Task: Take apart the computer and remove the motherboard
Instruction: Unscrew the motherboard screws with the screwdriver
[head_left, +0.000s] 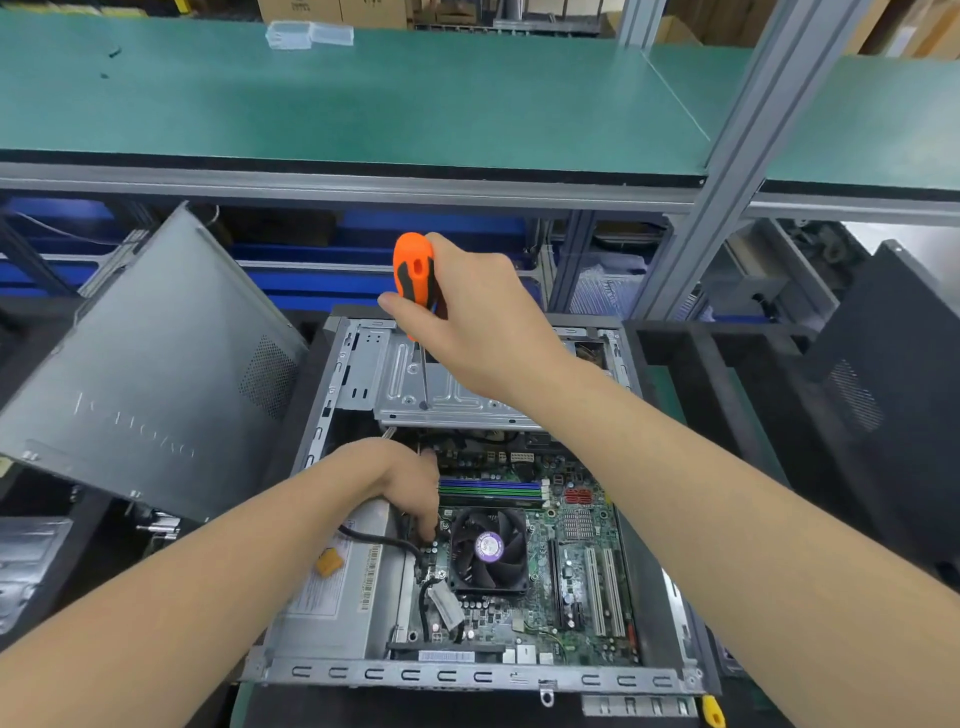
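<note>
While the case (467, 675) lies open on its side, contents run as follows.

Case: long axis runs away from the person.
Side panel (145, 374): off, leaning at left, apart from the case.
Motherboard (582, 561): seated on the case floor, right of the power supply (332, 597). Its far edge is hidden under the drive cage (441, 395), and its mounting screws are too small to pick out.
Fan (488, 551): on the board, near its left edge.
Right hand (467, 312): raised over the drive cage, fingers wrapped round the screwdriver (414, 270). The shaft is near upright with its tip down on the cage top; whether it sits in a screw head cannot be told. The board lies below and nearer the person than this hand.
Left hand (400, 483): the nearer hand to the board, at its left edge beside the fan, fingers pointing down by a black cable (384, 540). Its fingertips are hidden, so a grip cannot be told.

Judgement: the cage likely must go before the board lifts out.
</note>
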